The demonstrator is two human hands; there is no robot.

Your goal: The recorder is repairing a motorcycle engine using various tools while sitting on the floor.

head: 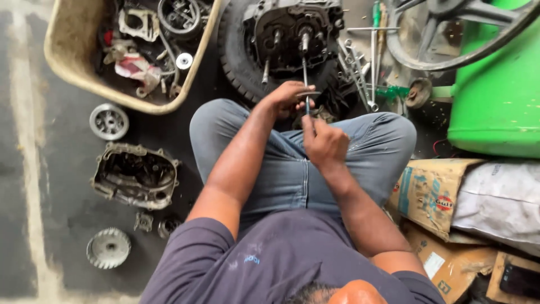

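I see tan tub (67,62) of parts upper left, engine cover (135,175) and two gears (108,121) (108,247) on floor, green drum (498,84) right, cardboard boxes (427,194) below it.

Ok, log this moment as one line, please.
left hand: on thin rod | right hand: gripping rod's lower end | engine case: on tyre | tub: parts inside

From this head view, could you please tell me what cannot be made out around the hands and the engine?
- Rod: its lower end is hidden by the right hand.
- Left hand: what its fingers pinch is too small to tell.
- Engine: top cut off by the frame edge.
- Tub: parts inside are dark and jumbled.
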